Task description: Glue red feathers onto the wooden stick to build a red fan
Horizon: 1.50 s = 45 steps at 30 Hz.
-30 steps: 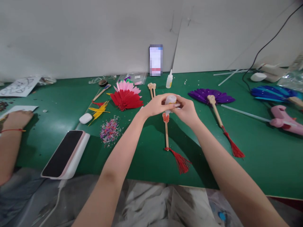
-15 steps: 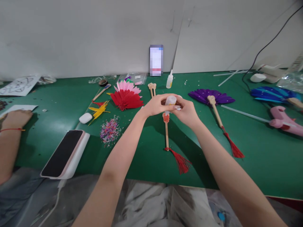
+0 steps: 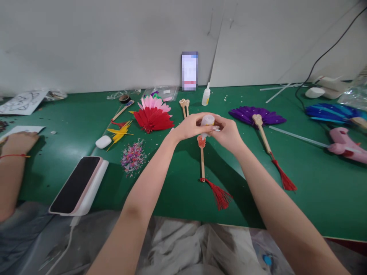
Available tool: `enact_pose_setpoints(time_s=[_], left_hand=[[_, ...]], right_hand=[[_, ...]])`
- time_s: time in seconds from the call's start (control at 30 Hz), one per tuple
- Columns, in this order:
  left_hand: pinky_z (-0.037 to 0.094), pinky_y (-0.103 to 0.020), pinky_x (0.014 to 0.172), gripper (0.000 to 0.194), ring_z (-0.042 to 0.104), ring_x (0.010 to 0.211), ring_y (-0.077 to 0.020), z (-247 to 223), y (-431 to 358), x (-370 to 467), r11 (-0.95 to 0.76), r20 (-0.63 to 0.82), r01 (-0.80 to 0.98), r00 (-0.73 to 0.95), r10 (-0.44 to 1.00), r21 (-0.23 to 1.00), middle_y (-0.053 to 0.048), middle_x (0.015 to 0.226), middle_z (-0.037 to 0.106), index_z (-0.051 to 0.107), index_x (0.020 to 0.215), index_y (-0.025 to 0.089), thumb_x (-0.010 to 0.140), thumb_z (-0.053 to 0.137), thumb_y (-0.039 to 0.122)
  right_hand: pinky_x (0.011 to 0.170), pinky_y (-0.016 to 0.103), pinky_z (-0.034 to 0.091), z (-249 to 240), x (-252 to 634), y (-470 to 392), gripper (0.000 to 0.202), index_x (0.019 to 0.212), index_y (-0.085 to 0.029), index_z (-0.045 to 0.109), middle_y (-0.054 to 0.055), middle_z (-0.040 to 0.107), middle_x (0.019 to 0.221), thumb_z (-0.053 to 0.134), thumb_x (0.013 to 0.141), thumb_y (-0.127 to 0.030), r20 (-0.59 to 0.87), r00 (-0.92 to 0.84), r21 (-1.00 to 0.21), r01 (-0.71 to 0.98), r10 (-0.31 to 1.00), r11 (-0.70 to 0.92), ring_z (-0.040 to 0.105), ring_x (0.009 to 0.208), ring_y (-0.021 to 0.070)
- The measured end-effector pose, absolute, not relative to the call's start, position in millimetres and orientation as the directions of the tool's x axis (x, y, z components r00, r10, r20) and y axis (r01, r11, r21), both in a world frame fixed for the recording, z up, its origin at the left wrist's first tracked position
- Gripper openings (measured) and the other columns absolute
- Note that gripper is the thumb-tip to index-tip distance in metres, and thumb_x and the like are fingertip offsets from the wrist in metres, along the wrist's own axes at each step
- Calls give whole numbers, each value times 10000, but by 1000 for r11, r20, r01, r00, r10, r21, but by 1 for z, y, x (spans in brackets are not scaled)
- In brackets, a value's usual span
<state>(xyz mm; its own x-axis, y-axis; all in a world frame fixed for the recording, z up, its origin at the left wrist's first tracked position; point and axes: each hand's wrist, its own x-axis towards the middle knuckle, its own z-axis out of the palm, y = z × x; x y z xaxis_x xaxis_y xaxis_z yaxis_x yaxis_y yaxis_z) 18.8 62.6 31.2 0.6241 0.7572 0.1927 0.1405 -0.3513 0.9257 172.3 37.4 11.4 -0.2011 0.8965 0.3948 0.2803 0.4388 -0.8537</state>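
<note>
A small whitish bottle (image 3: 207, 120) is held tip down between my left hand (image 3: 187, 127) and my right hand (image 3: 227, 133), the fingers of both closed round it. Right under its tip lies the reddish head of a wooden stick (image 3: 202, 162), which has a red tassel (image 3: 220, 194) at its near end. Whether the tip touches the head cannot be made out. Behind my hands lie pale wooden pieces (image 3: 184, 103), and a second bottle (image 3: 205, 96) stands upright. Red feathers (image 3: 153, 119) lie to the left of my left hand.
At the left are colourful flakes (image 3: 133, 157), yellow feathers (image 3: 120, 135), a phone (image 3: 77, 185) and another person's hand (image 3: 22, 143). To the right lie a purple feather fan (image 3: 243, 116), blue feathers (image 3: 329, 112) and a pink glue gun (image 3: 345, 145). A lit phone (image 3: 189, 71) leans on the wall.
Both hands keep their hold on the bottle, which has tilted slightly. The view has shifted a little; the stick and tassel lie as before.
</note>
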Motion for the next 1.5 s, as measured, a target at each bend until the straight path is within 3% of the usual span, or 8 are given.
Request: enact_pose_setpoints(time_s=[0.2, 0.6, 0.8, 1.07, 1.5], left_hand=[[431, -379, 891, 520, 560, 1005, -218, 38, 60, 20, -319, 162, 141, 635, 755, 937, -88, 1133, 588, 525, 1181, 182, 702, 657, 333], [447, -348, 875, 501, 560, 1014, -211, 35, 62, 20, -336, 181, 123, 647, 740, 934, -86, 1152, 580, 520, 1181, 193, 715, 650, 321], [443, -363, 880, 505, 564, 1003, -208, 34, 63, 18, -350, 174, 154, 645, 744, 924, -81, 1133, 592, 525, 1182, 192, 712, 649, 331], [447, -378, 878, 519, 572, 1000, -208, 26, 64, 19, -401, 214, 170, 629, 747, 900, -56, 1155, 592, 516, 1212, 225, 724, 630, 355], [472, -322, 800, 386, 600, 909, -193, 24, 64, 21, -377, 259, 107, 557, 789, 920, -62, 978, 653, 625, 1039, 171, 696, 649, 347]], right_hand=[[746, 371, 501, 13, 177, 37, 327, 1004, -181, 610, 67, 642, 997, 654, 688, -251, 365, -275, -894, 163, 889, 418, 616, 869, 226], [749, 381, 497, 11, 175, 37, 307, 977, -162, 606, 75, 653, 950, 651, 695, -272, 391, -249, -878, 189, 886, 440, 623, 850, 226], [722, 368, 486, 8, 175, 37, 284, 973, -163, 585, 70, 646, 920, 623, 710, -262, 417, -252, -848, 239, 873, 473, 613, 825, 219], [573, 307, 451, 0, 174, 40, 178, 862, -193, 495, 23, 586, 756, 583, 733, -277, 498, -275, -759, 320, 822, 567, 550, 657, 173], [600, 310, 440, 0, 171, 39, 157, 861, -206, 538, 11, 585, 754, 578, 726, -278, 464, -187, -800, 330, 866, 500, 547, 669, 173]])
